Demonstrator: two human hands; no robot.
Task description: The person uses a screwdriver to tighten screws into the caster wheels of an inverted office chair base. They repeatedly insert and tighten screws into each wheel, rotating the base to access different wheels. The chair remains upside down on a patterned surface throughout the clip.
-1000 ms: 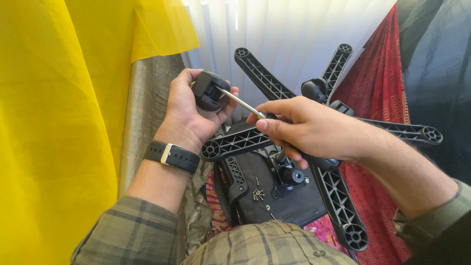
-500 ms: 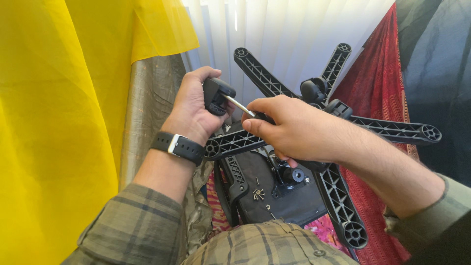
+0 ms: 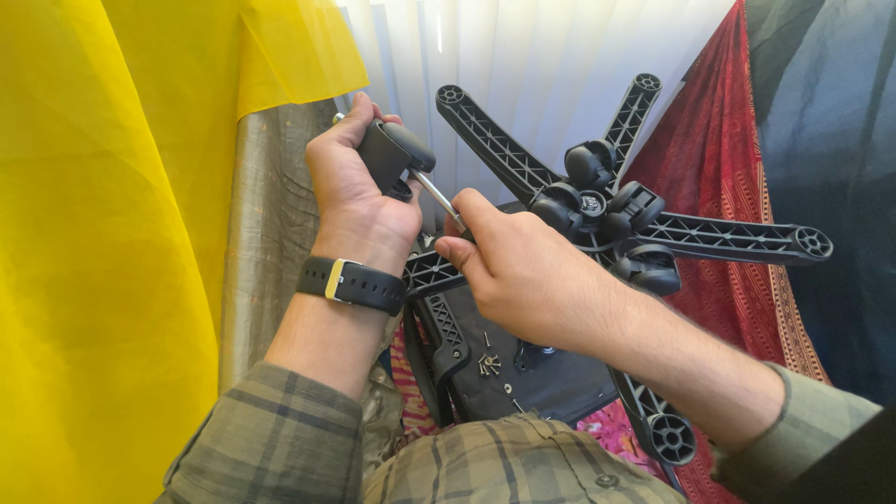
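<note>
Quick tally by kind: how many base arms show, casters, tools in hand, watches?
Star-base arms: 5, e.g.
Casters: 1, in the left hand, caster
Metal tools: 1, in the right hand, tool
Wristwatches: 1
Total: 8

Bright daylight enters through the white vertical blinds (image 3: 523, 65) beyond the hands, washing them out to near glare. The yellow cloth (image 3: 112, 233) left of the left hand (image 3: 359, 201) glows translucent. Focus is sharp centrally; straight lines bow slightly at the frame edges.
</note>
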